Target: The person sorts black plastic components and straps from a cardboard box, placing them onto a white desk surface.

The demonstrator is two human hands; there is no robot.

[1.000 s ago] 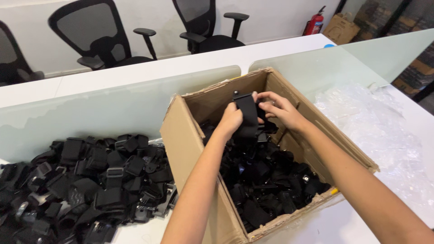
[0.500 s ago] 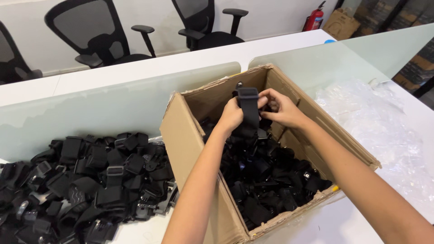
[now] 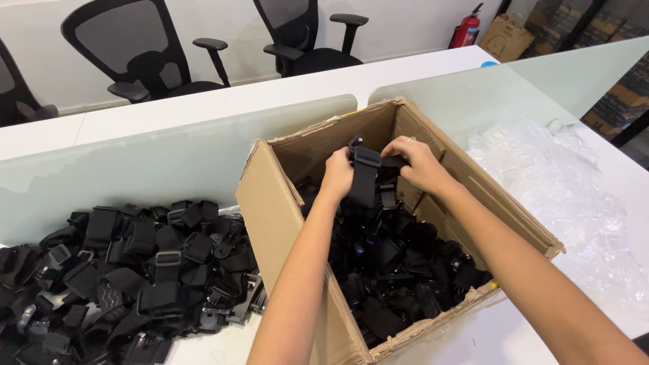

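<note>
Both my hands are inside an open cardboard box (image 3: 270,216) that holds several black straps with buckles (image 3: 405,270). My left hand (image 3: 337,174) and my right hand (image 3: 418,162) grip one black strap (image 3: 365,177) between them, lifted above the heap near the box's far wall. The strap hangs down between the hands, and its lower end touches the straps below.
A large pile of similar black straps (image 3: 128,270) lies on the white desk left of the box. Crumpled clear plastic wrap (image 3: 568,196) lies to the right. A frosted glass divider (image 3: 155,162) runs behind; office chairs (image 3: 135,54) and a red fire extinguisher (image 3: 466,30) stand beyond.
Both hands have lifted the strap a little higher out of the heap and worked it between the fingers. The view has shifted slightly; the box and pile have not moved.
</note>
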